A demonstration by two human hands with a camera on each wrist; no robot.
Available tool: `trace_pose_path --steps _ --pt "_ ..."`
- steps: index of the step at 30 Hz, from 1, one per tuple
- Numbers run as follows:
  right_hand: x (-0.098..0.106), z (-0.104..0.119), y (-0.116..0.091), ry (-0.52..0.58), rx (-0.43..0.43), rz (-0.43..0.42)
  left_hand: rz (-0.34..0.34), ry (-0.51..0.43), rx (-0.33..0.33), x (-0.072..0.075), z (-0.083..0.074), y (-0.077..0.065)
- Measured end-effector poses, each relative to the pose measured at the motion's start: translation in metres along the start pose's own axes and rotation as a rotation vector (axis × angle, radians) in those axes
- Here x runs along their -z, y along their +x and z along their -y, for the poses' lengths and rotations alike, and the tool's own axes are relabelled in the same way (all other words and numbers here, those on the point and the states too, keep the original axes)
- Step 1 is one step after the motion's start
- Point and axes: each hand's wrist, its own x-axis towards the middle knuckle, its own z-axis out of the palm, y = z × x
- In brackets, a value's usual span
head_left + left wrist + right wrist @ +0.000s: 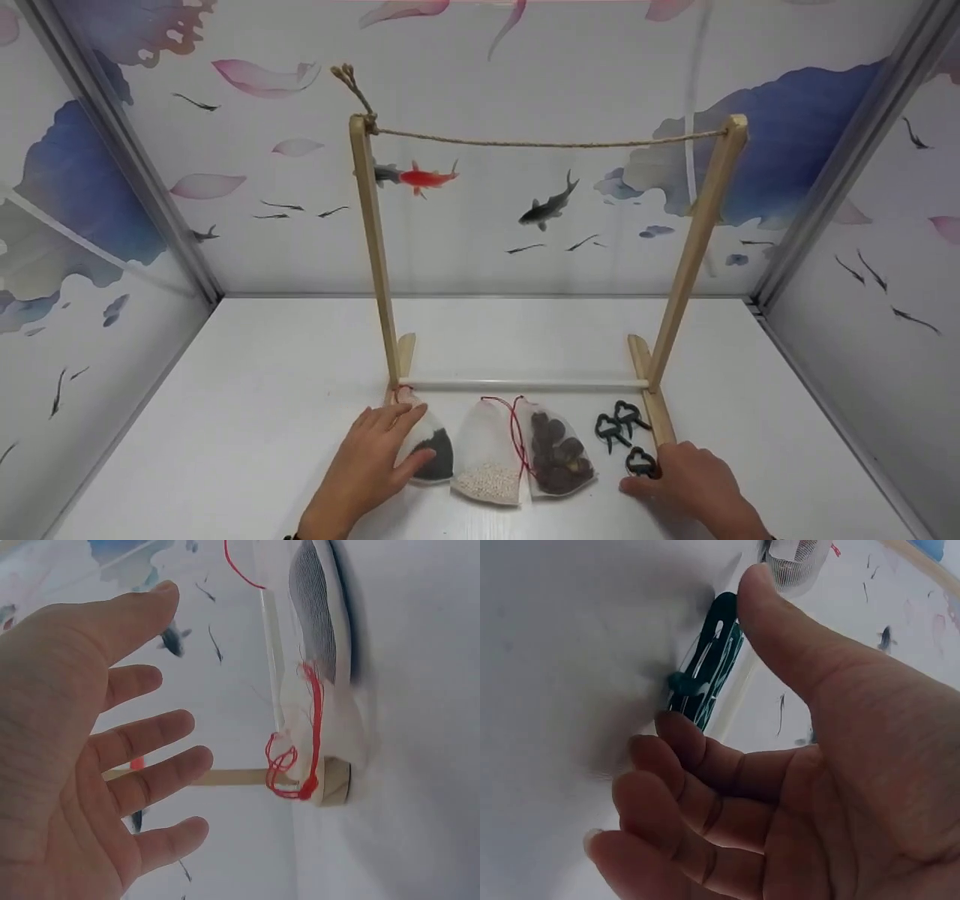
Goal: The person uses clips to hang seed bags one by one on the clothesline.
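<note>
My left hand (375, 457) hovers over a small white mesh bag with black contents (435, 456), its fingers spread and grasping nothing. In the left wrist view the palm stands apart from that bag, whose red drawstring (317, 727) hangs toward the stand's foot. Beside it lie a mesh bag of pale grains (487, 484) and one of round brown pieces (559, 457). My right hand (694, 480) is at the nearest dark green clip (724, 660). Its thumb and loosely bent fingers lie on either side of the clip, without a pinch. Two more clips (628, 414) lie just beyond.
A wooden stand (697, 247) rises behind the bags, with a twine line (547, 143) strung between its post tops. A white rod (525, 385) joins its feet. Printed panels (480, 225) enclose the white table (247, 390) at the back and sides.
</note>
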Motion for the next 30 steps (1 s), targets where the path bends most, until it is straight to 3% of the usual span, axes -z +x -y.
trace_pose_path --steps 5,11,18,24,30 --pt "0.005 -0.004 0.001 -0.004 0.050 -0.011 0.029 -0.026 -0.040 -0.004 -0.012 0.007" --pt "0.014 -0.007 0.002 -0.035 0.091 -0.033 0.134 -0.056 -0.003 -0.005 -0.026 0.019" --pt "0.031 -0.003 -0.003 -0.012 0.129 -0.092 0.103 -0.085 -0.065 -0.008 -0.043 0.035" --pt "0.041 0.023 -0.010 0.058 0.278 -0.149 0.124 -0.184 -0.110 -0.009 -0.067 0.050" --pt "0.051 0.058 -0.014 0.096 0.555 -0.252 0.123 -0.376 -0.184 -0.016 -0.083 0.071"
